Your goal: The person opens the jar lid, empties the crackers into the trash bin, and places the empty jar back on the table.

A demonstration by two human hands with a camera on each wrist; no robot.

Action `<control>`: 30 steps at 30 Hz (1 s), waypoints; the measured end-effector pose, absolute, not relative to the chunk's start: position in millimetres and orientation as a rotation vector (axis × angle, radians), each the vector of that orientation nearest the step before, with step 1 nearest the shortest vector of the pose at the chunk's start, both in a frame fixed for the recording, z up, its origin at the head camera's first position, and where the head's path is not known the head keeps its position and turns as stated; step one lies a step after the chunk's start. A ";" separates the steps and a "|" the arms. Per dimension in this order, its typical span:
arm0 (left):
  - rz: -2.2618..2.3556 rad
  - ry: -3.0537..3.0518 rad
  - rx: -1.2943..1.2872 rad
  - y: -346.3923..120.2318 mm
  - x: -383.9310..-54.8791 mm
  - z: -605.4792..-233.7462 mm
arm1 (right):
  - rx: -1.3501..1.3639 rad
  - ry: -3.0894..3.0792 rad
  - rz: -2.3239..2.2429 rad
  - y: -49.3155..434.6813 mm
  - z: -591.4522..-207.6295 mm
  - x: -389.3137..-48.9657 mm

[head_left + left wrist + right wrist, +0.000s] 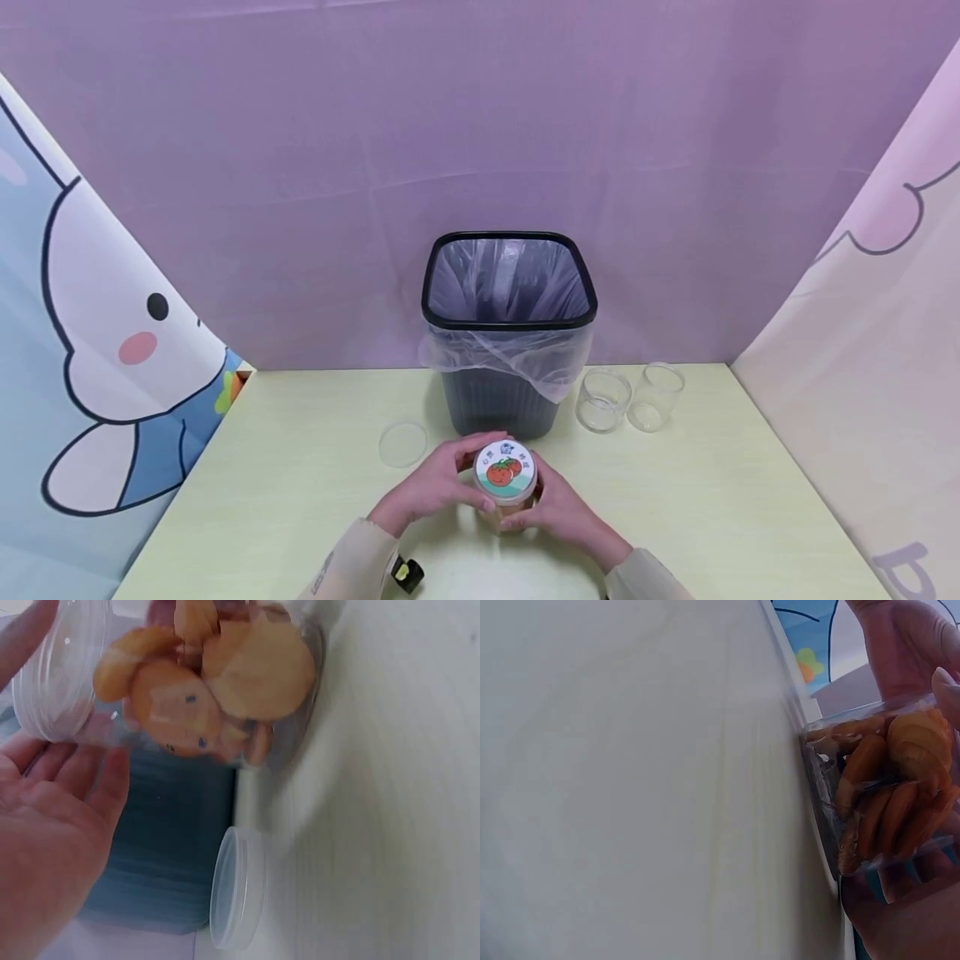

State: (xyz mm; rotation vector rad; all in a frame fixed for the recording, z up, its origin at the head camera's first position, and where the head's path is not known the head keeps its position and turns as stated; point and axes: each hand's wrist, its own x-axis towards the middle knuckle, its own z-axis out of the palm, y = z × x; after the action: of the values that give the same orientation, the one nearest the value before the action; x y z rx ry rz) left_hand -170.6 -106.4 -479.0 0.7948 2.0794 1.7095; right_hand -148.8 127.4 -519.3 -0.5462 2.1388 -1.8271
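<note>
A clear plastic jar [495,520] stands upright between both hands, its lid [506,468] bearing a printed tomato picture. Through its wall, several golden-brown biscuits [922,754] show; a small face with dark eyes [180,709] appears among them in the left wrist view. My left hand [437,481] grips the jar's left side near the lid, thumb in front and fingers behind. From the right, my right hand [562,506] holds it lower down, thumb across the front. Whether the jar's base touches the table cannot be told.
Behind the jar stands a dark grey bin [487,400] with a black rim and a clear bag liner. A loose transparent lid [402,443] lies left of it on the pale table [712,500]. Two clear jars [602,414] stand to its right.
</note>
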 end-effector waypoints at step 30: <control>1.974 2.362 0.504 -77.3 -126.0 -484.7 | -0.566 2.190 -1.795 129.1 -524.7 -150.8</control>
State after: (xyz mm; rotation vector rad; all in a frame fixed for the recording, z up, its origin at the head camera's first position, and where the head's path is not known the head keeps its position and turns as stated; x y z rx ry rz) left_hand -126.0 -77.3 -484.7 0.5044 2.3618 1.9744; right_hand -150.8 129.1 -524.7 -0.5661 2.1898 -1.7946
